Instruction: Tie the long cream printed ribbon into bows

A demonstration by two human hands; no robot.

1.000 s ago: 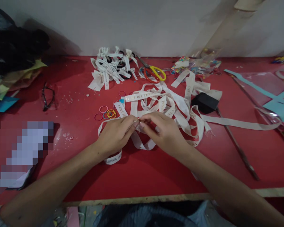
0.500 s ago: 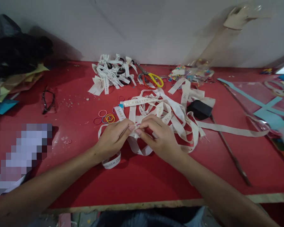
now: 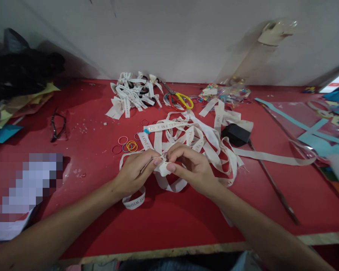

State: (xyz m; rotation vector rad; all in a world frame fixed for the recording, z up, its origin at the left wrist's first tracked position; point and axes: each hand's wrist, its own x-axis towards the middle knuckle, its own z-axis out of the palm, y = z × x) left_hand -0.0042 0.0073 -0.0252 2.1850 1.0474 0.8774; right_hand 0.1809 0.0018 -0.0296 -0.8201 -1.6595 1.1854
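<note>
White ribbon (image 3: pixel 164 170), a small bunched piece, held from both sides just above the near part of a loose heap of printed ribbon (image 3: pixel 190 133) on the red counter (image 3: pixel 169 233); in the left hand (image 3: pixel 138 170), a narrow grip, thumb and forefinger closed on one side of the piece; in the right hand (image 3: pixel 190 169), an equally narrow grip, thumb pressed against the other side, forefinger bent over the top; impossible to tell of any join between piece and heap, with fingers in front; near the left wrist, a curl of lettered ribbon (image 3: pixel 134 204), resting on the counter; beyond the left hand, small coloured bands (image 3: pixel 127 146), pink, blue and yellow, some overlapping; toward the wall (image 3: pixel 169 37), a pile of tied white bows (image 3: pixel 132 96) with black loops; just right of the bows, scissors (image 3: pixel 176 95) with one red and one yellow handle; right of the heap, a black block (image 3: pixel 235 134); past the block, a thin brown rod (image 3: pixel 277 187), crossed by a long pale strip of ribbon (image 3: pixel 274 157)
</note>
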